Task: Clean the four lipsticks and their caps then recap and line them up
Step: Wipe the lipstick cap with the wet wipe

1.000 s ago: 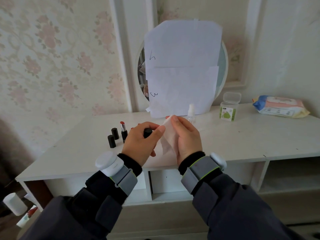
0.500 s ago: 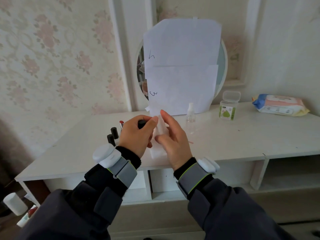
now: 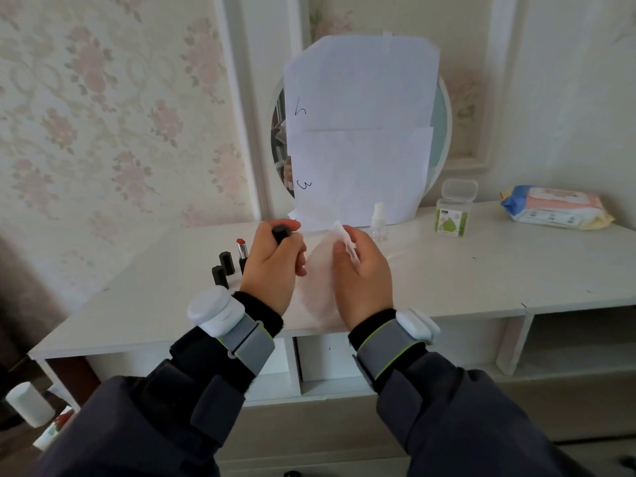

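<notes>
White and thin, a crumpled wet wipe [image 3: 320, 273] hangs between the person's two hands in the head view, above the front edge of the pale wooden dresser surface [image 3: 481, 270]. The right hand [image 3: 361, 273] pinches the wipe's upper edge, its fingers [image 3: 344, 251] curled onto the sheet. The left hand [image 3: 275, 263] is wrapped around a black faceted lipstick piece [image 3: 281, 232], fingers clamped on it so that only its top end pokes out beside the thumb; whether it is a cap or a tube I cannot tell. Just left of that hand, on the surface, stand an open red lipstick in a silver sleeve [image 3: 242, 251] and two short black caps [image 3: 223, 270], close together and upright; the rest of the set is hidden behind the hand. Farther back are a small clear spray bottle [image 3: 378, 222], a green-labelled plastic box [image 3: 452, 215], a soft pack of wipes [image 3: 554, 208] and a round mirror covered with paper sheets [image 3: 361, 132]. The risks, as I judge them: the limp wipe may slip from such a light pinch, the smooth black piece may twist loose while rubbed, and a left wrist dropping to the surface could topple the uncapped lipstick and smear it.
</notes>
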Demonstrator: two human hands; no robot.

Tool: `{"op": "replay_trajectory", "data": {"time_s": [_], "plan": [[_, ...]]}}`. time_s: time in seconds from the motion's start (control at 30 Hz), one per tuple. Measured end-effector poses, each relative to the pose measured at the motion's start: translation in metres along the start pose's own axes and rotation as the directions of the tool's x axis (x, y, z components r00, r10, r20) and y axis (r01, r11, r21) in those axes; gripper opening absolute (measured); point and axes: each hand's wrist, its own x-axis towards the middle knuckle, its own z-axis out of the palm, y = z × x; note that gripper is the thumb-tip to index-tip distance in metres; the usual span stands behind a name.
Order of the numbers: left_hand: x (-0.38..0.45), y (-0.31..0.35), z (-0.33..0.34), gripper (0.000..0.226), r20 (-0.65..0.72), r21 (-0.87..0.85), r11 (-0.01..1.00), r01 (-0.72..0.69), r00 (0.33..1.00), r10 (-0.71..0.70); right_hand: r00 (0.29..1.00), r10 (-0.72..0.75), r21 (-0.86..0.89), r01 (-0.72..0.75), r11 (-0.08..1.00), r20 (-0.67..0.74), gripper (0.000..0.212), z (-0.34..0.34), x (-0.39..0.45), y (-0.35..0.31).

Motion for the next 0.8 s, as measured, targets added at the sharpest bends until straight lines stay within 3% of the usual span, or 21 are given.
{"op": "replay_trajectory", "data": {"time_s": [0.23, 0.53, 0.67, 0.8], "plan": [[0.0028, -0.0056, -0.0015, 0.008, 0.122, 0.325, 0.944, -0.055, 0.992, 0.016, 1.000, 0.021, 0.148, -0.021, 0.989, 0.002, 0.034, -0.0015, -0.0004, -0.0040], [0.0041, -0.0083, -0.0027, 0.008, 0.161, 0.363, 0.931, -0.030, 0.986, -0.031, 0.973, 0.224, 0.253, -0.229, 0.940, 0.046, 0.008, 0.0023, 0.0005, -0.0063], [0.0063, -0.0042, -0.0057, 0.017, 0.107, 0.394, 0.919, -0.022, 0.994, -0.022, 0.992, 0.102, 0.115, -0.111, 0.987, 0.080, 0.013, -0.0035, 0.0041, -0.0035], [0.0058, -0.0012, -0.0052, 0.026, 0.064, 0.395, 0.919, -0.011, 0.998, -0.016, 0.996, 0.054, 0.107, -0.060, 0.992, 0.065, 0.017, -0.0061, 0.0043, -0.0053]]}}
